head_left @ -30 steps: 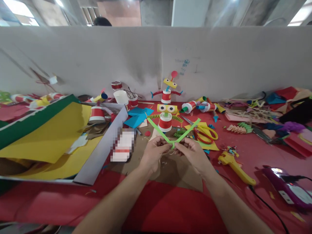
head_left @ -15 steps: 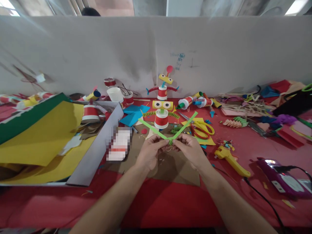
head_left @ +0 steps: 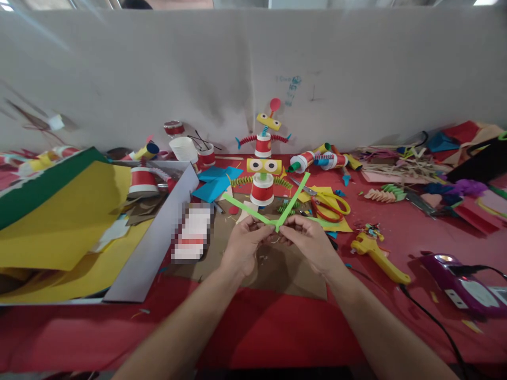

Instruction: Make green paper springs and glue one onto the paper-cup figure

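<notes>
My left hand [head_left: 244,245] and my right hand [head_left: 308,241] meet over a brown board [head_left: 277,277], fingers pinched on light green paper strips [head_left: 293,199] where they cross. One strip end points up and left, another up and right. A further piece of green shows beyond my right fingers. The fold between the fingertips is partly hidden. Just behind stands a cup figure [head_left: 262,189] with a yellow tube head, two round eyes and springy green folded-paper arms. A second cup figure [head_left: 263,143] with red folded arms is farther back.
To the left is a white box [head_left: 152,240] with yellow paper [head_left: 67,211]. A pixelated object [head_left: 192,232] lies beside the board. Scissors [head_left: 330,205], a yellow glue gun [head_left: 380,258] with a cord, and a purple power socket unit [head_left: 461,285] are on the right. A grey partition [head_left: 158,68] stands behind.
The right-pointing strip end has swung inward and stands steeper. A green piece now shows to the right past my right hand. Both hands stay pinched in nearly the same place.
</notes>
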### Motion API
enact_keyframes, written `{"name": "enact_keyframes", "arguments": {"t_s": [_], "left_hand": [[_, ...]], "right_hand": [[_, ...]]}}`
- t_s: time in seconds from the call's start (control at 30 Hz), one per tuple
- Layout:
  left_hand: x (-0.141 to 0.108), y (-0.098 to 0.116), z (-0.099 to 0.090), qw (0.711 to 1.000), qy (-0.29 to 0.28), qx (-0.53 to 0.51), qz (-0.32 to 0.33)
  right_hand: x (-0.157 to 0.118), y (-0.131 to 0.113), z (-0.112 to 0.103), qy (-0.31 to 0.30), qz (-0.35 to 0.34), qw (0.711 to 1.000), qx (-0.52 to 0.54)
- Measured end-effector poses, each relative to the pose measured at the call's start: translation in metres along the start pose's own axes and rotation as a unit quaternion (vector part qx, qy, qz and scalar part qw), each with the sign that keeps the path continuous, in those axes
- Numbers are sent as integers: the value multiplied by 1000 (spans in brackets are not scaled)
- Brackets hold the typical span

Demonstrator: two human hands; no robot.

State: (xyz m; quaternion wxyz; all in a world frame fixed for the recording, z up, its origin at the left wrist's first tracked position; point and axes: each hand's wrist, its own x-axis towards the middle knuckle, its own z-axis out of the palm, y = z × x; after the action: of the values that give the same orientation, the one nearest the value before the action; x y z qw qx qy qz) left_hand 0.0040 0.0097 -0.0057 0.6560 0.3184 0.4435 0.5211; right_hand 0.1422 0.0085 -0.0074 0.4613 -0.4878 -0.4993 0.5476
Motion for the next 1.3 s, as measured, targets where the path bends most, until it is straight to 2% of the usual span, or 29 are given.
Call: {"name": "enact_keyframes", "arguments": {"t_s": [0.33,0.53,0.7,0.9,1.07,1.2,1.3], "left_hand": [[-7,4,7,999,23,-17,-17],[-5,2,5,1000,11,8,-5],[-6,1,7,1000,27,-4,-4],[-5,6,2,999,-34,-14,-30],[-2,5,-2,995,-48,-15,-86],[-2,4,-2,995,-51,-2,-83],[-2,5,-3,996,-52,14,-76]], "right_hand": [[0,4,0,7,1,1000,-1],[0,5,-1,2,-2,1000,-12],[-2,2,0,10,1,1000,-16],[-1,-5,-4,5,20,1000,-6],[-1,-7,-6,-23,26,999,20],[-2,-6,-5,-31,24,999,26],[-2,-7,-6,-34,6,999,-11]]}}
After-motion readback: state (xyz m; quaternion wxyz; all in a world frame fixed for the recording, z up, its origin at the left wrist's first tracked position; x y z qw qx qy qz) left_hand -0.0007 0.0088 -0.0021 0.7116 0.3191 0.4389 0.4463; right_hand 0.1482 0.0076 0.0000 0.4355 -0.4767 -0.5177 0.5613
